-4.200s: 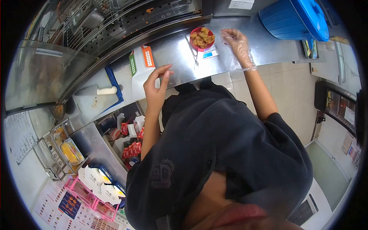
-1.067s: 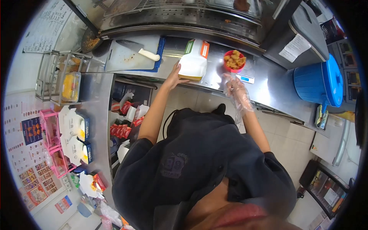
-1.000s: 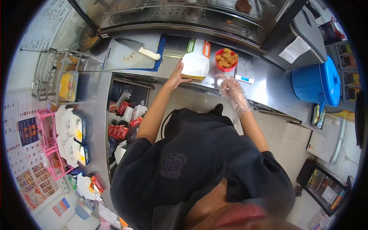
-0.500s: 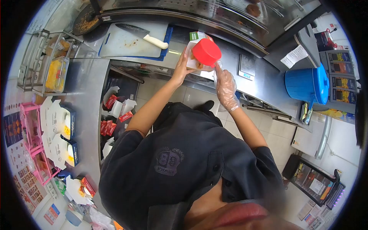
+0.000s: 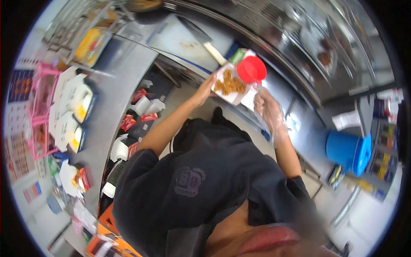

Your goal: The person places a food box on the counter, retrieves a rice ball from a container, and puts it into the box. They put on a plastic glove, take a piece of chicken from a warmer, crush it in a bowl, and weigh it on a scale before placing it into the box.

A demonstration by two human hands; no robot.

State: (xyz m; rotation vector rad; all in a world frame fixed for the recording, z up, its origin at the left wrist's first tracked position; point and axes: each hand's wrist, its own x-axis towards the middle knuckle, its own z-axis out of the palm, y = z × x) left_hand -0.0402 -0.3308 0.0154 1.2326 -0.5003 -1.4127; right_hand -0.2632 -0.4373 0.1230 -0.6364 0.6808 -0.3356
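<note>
My bare left hand (image 5: pixel 206 91) is closed on the left edge of an open white box (image 5: pixel 232 98). Brown fried food pieces (image 5: pixel 230 83) lie inside the box. My right hand (image 5: pixel 266 104), in a clear plastic glove, is wrapped round the handle of a red scoop (image 5: pixel 251 70). The scoop hangs over the right side of the box, and whether it holds anything is unclear. Just behind the box, a knife with a cream handle (image 5: pixel 215 54) lies on a white cutting board (image 5: pixel 173 40).
At the right stands a blue lidded bucket (image 5: pixel 340 147) on the steel counter. Open food boxes (image 5: pixel 80 107) and a pink rack (image 5: pixel 43 109) are at the left. A glass-fronted cabinet (image 5: pixel 295 47) rises behind the counter. Red and white boxes (image 5: pixel 147 107) sit below counter level.
The view has turned and shifted. The red scoop has moved off the middle of the box to its right side, uncovering the brown food. Both hands keep their holds.
</note>
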